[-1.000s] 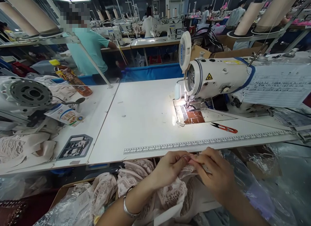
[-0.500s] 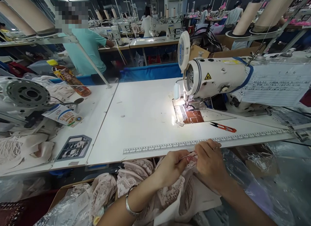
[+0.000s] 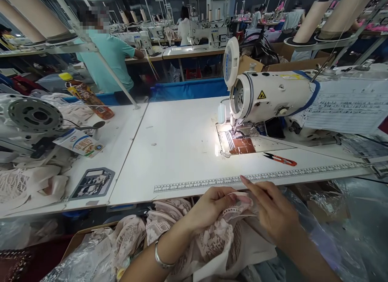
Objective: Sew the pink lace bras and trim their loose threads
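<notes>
The soft, pale pink lace garment (image 3: 216,237) is gathered in a loose heap at the near side, its upper edge raised just in front of the long, white, flat-topped sewing table (image 3: 176,148). That edge is pinched between the thumb and fingers of the left hand (image 3: 214,209). By the right hand (image 3: 274,213) the lace is approached from the right, with the forefinger extended and clear of it; whether any cloth is caught under the curled fingers cannot be told. The step is probably best done with the pinch held close to the edge and the hanging bulk supported, so that the openwork is neither stretched nor twisted.

On the table's right, a white, rounded sewing machine with blue trim (image 3: 269,94) is set, its needle area brightly lit. The space right of the hands is crowded by clear, crinkled plastic sheeting (image 3: 321,241), on which cloth could be snagged. Along the near edge a black-marked measuring strip (image 3: 197,184) is laid. Beyond it, to the right, orange-handled, dark-bladed thread snips (image 3: 281,159) are left; loose lace should be guided clear of their points.
</notes>
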The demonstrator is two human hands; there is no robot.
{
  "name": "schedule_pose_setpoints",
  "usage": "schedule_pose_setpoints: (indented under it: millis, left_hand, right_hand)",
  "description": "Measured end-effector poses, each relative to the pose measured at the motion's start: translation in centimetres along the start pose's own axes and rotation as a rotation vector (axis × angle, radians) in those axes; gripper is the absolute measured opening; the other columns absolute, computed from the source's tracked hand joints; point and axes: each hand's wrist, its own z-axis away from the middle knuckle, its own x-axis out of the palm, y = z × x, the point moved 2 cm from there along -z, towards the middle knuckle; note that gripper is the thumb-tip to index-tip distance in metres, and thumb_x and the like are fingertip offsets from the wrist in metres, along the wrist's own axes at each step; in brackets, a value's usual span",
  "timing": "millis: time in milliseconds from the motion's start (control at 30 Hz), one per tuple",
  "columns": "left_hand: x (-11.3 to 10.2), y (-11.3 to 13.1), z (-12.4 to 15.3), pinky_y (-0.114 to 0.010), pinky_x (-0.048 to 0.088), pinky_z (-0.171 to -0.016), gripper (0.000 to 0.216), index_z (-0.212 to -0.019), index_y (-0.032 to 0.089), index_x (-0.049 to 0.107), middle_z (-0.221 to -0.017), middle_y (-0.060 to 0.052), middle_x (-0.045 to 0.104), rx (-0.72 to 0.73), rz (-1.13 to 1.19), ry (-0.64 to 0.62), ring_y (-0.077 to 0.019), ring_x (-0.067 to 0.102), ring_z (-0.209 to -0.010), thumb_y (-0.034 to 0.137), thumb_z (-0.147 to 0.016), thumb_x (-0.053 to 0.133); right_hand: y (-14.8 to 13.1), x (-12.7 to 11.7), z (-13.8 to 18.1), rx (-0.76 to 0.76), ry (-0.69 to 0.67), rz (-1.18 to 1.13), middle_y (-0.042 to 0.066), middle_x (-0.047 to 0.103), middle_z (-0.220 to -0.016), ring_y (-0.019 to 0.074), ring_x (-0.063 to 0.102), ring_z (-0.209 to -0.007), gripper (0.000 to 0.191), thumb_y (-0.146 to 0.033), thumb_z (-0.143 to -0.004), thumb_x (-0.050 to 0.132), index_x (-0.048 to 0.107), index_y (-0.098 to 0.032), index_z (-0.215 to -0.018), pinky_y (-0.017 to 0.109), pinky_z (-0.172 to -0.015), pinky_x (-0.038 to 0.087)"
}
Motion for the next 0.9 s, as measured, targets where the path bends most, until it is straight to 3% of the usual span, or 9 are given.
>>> schedule_pose_setpoints:
  millis: [133, 267, 500, 767, 900]
  left_hand:
    - [0.3, 0.0, 0.1, -0.036, 0.045, -0.098, 0.035, -0.110, 0.012, 0.077, -0.103, -0.013, 0.076, -0.006, 0.078, 0.000, -0.0255, 0.066, -0.101, 0.040, -0.092, 0.068]
    - [0.3, -0.1, 0.3, -0.037, 0.045, -0.098, 0.037, -0.108, 0.011, 0.078, -0.103, -0.014, 0.075, -0.033, 0.135, 0.023, -0.0262, 0.066, -0.101, 0.042, -0.088, 0.072]
    - [0.0, -0.3, 0.4, -0.039, 0.044, -0.098, 0.043, -0.097, 0.011, 0.080, -0.094, -0.013, 0.074, -0.074, 0.147, 0.110, -0.0262, 0.064, -0.097, 0.050, -0.079, 0.079]
    - [0.3, -0.1, 0.3, -0.037, 0.043, -0.098, 0.040, -0.101, 0.011, 0.080, -0.096, -0.013, 0.074, -0.058, 0.175, 0.082, -0.0248, 0.063, -0.099, 0.046, -0.082, 0.077]
    - [0.2, -0.3, 0.3, -0.036, 0.045, -0.093, 0.040, -0.100, 0.010, 0.079, -0.087, -0.011, 0.073, -0.047, 0.154, 0.087, -0.0234, 0.063, -0.091, 0.047, -0.083, 0.076]
  right_hand:
    - [-1.2, -0.4, 0.6, -0.152, -0.035, 0.265, 0.005, 0.068, -0.084, 0.0173, 0.060, -0.074, 0.048, 0.001, -0.093, 0.053, 0.057, -0.013, -0.138, 0.034, -0.071, 0.044]
    - [-1.8, -0.6, 0.5, -0.185, -0.054, 0.373, 0.006, 0.071, -0.086, 0.0197, 0.058, -0.075, 0.041, 0.001, -0.094, 0.050, 0.064, -0.010, -0.130, 0.036, -0.071, 0.040]
    - [-2.1, -0.8, 0.2, -0.166, -0.059, 0.402, 0.005, 0.073, -0.088, 0.0197, 0.057, -0.075, 0.037, -0.001, -0.094, 0.052, 0.068, -0.014, -0.124, 0.036, -0.070, 0.037]
    - [-2.3, -0.7, 0.1, -0.170, -0.073, 0.429, 0.007, 0.073, -0.090, 0.0201, 0.058, -0.077, 0.036, -0.001, -0.095, 0.049, 0.068, -0.013, -0.124, 0.037, -0.070, 0.037]
    - [-2.2, -0.6, 0.2, -0.165, -0.060, 0.417, 0.007, 0.073, -0.090, 0.0208, 0.060, -0.080, 0.040, 0.000, -0.094, 0.048, 0.066, -0.013, -0.128, 0.036, -0.073, 0.041]
